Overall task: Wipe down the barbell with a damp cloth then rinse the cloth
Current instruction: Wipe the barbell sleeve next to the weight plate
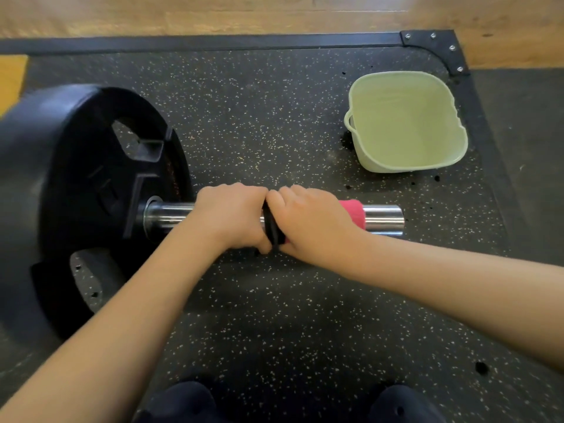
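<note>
The barbell's chrome sleeve [383, 219] lies across the speckled mat, with black weight plates [76, 193] on its left part. A pink cloth [352, 210] is wrapped round the sleeve. My right hand [311, 218] grips the cloth on the sleeve. Just left of it, my left hand [232, 216] curls round the sleeve. A black band or collar [271, 227] shows between the two hands; what it is stays unclear. The sleeve under both hands is hidden.
A pale green basin [407, 122] holding water stands on the mat at the back right. The mat's black metal frame [427, 41] and a wooden floor lie beyond. My dark shoes [189, 401] show at the bottom edge.
</note>
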The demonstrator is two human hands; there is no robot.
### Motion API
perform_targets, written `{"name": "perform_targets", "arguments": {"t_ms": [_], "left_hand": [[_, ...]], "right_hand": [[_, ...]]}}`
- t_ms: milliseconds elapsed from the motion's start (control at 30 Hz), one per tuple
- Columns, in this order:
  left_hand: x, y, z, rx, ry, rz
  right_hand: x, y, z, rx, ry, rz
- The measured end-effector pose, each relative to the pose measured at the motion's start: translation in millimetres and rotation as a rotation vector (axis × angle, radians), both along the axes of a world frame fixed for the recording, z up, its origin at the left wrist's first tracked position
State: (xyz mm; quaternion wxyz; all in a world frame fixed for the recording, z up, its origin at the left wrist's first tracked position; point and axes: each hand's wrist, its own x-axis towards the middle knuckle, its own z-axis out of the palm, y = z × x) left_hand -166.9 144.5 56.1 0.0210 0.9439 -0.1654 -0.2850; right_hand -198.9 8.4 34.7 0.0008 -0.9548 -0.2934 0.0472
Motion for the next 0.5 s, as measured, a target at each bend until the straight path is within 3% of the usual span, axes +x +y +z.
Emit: {"name": "perform_targets", "arguments": {"t_ms": [200,433,500], "left_hand": [[-10,0,-3,-0.054,-0.162,0.018],[-43,6,-41,-0.154,-0.808,-0.077],[-46,9,-49,-0.19,-0.872,-0.091]], "right_hand": [[-7,-37,1,-0.009,0.031,-0.082],[-25,-81,-1,-0.034,-0.061,-0.193],[-25,-80,-1,-0.034,-0.046,-0.205]]}}
